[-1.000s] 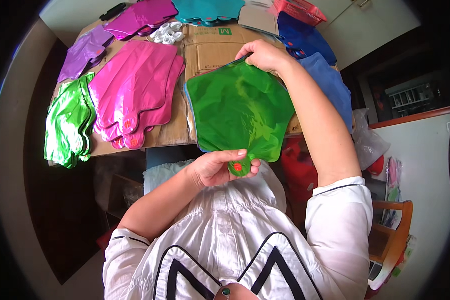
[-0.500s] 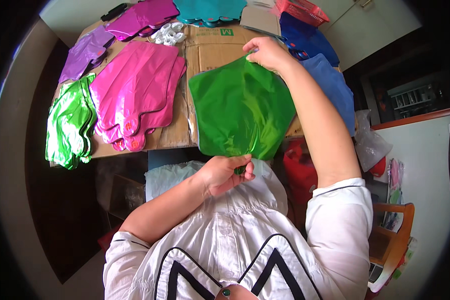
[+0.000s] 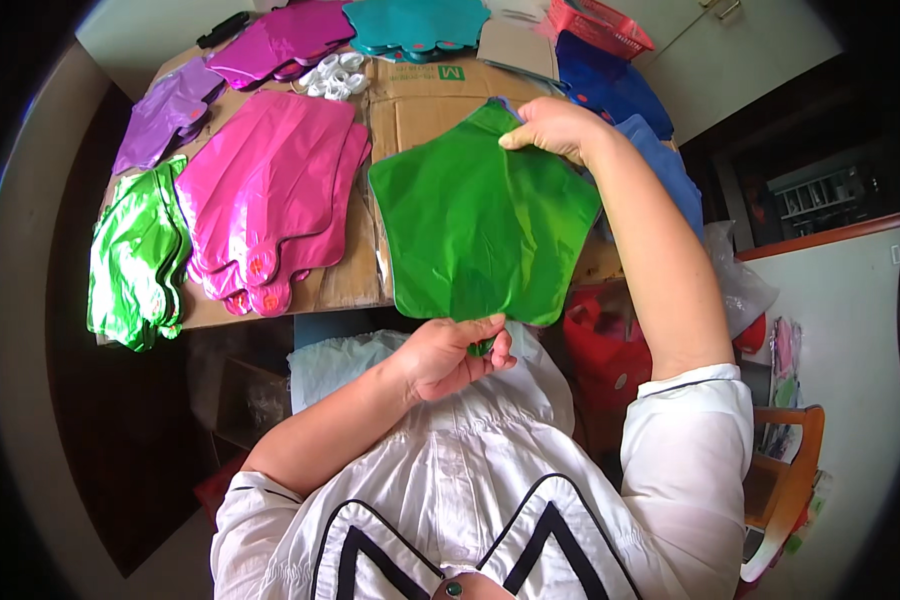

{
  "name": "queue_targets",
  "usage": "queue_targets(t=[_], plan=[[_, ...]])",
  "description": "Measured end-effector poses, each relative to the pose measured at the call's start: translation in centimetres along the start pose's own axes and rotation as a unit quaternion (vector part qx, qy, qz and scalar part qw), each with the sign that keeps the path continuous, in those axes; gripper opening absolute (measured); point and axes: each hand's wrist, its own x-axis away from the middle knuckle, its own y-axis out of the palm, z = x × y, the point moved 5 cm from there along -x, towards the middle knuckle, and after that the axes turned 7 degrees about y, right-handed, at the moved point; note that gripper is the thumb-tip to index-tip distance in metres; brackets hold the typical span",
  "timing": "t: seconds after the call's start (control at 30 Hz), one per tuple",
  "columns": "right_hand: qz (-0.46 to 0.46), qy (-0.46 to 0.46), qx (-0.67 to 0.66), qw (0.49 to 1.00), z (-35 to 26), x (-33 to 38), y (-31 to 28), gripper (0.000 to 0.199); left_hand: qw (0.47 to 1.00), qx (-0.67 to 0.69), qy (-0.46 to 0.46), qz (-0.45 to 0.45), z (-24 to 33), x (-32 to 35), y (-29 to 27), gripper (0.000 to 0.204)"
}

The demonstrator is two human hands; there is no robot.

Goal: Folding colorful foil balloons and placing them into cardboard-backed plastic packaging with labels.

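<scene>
A flat, shiny green foil balloon point(image 3: 475, 230), star-like with rounded corners, lies partly over the near edge of the cardboard. My left hand point(image 3: 455, 357) pinches its narrow tail at the bottom between thumb and fingers, close to my lap. At the far right edge, my right hand point(image 3: 560, 132) holds the balloon near its top corner, thumb on top and fingers hidden beneath. To the left rests a stack of flat pink foil balloons point(image 3: 270, 180), with a bright green stack point(image 3: 135, 255) beside it.
Brown cardboard point(image 3: 415, 100) covers the table. Around its far side lie purple point(image 3: 165, 110), magenta point(image 3: 280, 42), teal point(image 3: 415, 25) and dark blue point(image 3: 610, 85) stacks, white string bundles point(image 3: 332, 77) and a red basket point(image 3: 605, 28). A wooden chair point(image 3: 795, 470) stands at right.
My right hand has shifted slightly right and down along the balloon's edge, uncovering the top corner. The sheet looks flatter and more spread out. My left hand keeps its pinch.
</scene>
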Motion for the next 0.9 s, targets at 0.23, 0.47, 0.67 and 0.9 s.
queue_targets(t=[0.23, 0.47, 0.67, 0.9], plan=[[-0.028, -0.019, -0.028, 0.999, 0.8, 0.2, 0.4, 0.017, 0.997, 0.024, -0.01, -0.079, 1.1, 0.7, -2.1, 0.058], [-0.039, -0.009, -0.054, 0.998, 1.0, 0.4, 0.7, 0.014, 1.0, -0.013, -0.003, 0.012, 0.5, -0.2, -0.8, 0.03], [-0.014, -0.01, -0.038, 0.999, 0.7, 0.6, 0.3, 0.014, 0.997, -0.026, -0.004, 0.076, 0.5, -0.6, 0.1, 0.024], [-0.018, -0.012, -0.005, 1.0, 0.5, -0.2, 0.3, 0.016, 0.995, 0.021, -0.036, 0.086, 0.6, -0.5, 0.9, 0.023]])
